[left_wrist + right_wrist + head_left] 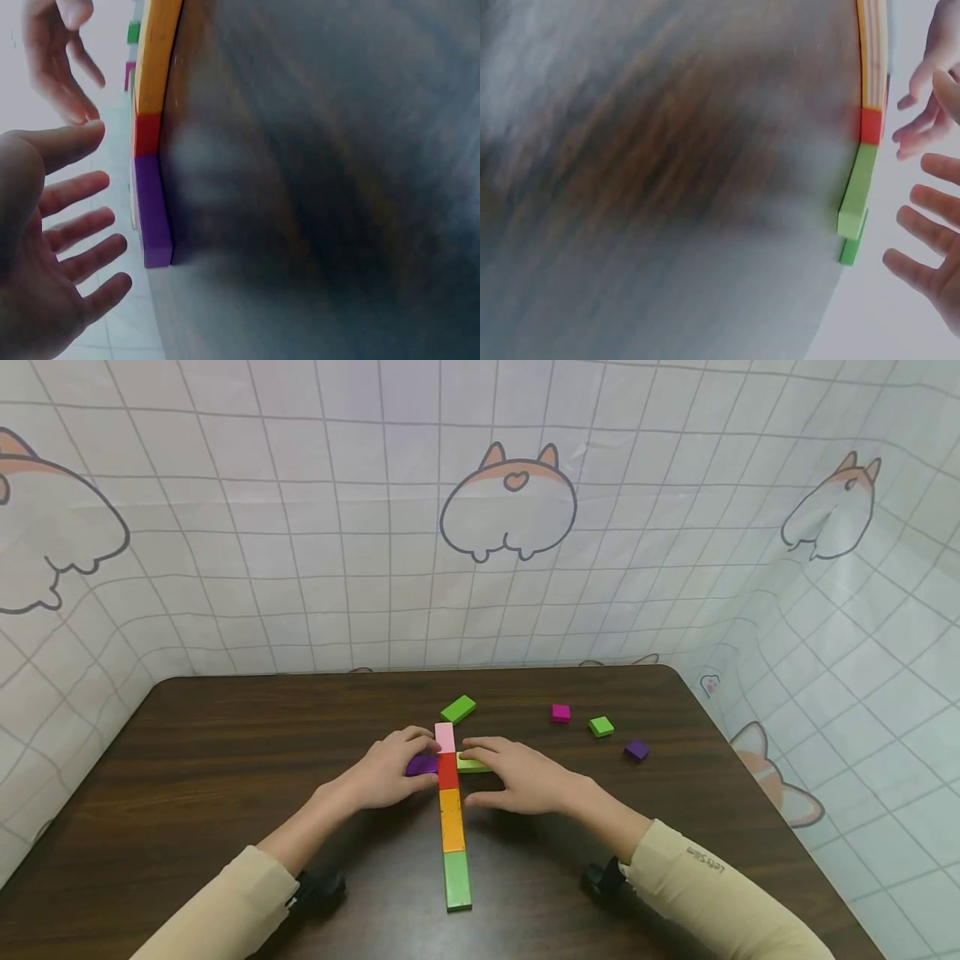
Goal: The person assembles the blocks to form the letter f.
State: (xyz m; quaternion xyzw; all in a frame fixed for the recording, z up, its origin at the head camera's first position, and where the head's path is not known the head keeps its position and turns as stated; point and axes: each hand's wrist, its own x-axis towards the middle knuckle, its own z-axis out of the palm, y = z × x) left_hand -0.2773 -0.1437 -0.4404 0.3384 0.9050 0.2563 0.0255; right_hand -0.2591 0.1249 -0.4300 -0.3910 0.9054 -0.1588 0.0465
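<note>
Flat coloured blocks lie joined in a cross on the table. Its long line runs from a pink block [445,737] through a red block [447,771] and an orange block [452,820] to a green block [457,881]. A purple block [152,210] extends left from the red one, and a light green block [857,191] extends right. My left hand [393,768] hovers over the purple block, fingers spread and relaxed. Over the light green block is my right hand [517,777], its fingers extended and spread. In the wrist views both hands are apart from the blocks, holding nothing.
Beyond the cross lies a loose green block [458,708]. Farther right on the dark wooden table [225,735] are a magenta block [561,713], a small green block [602,727] and a dark purple block [637,751]. A checked cloth [337,568] hangs behind.
</note>
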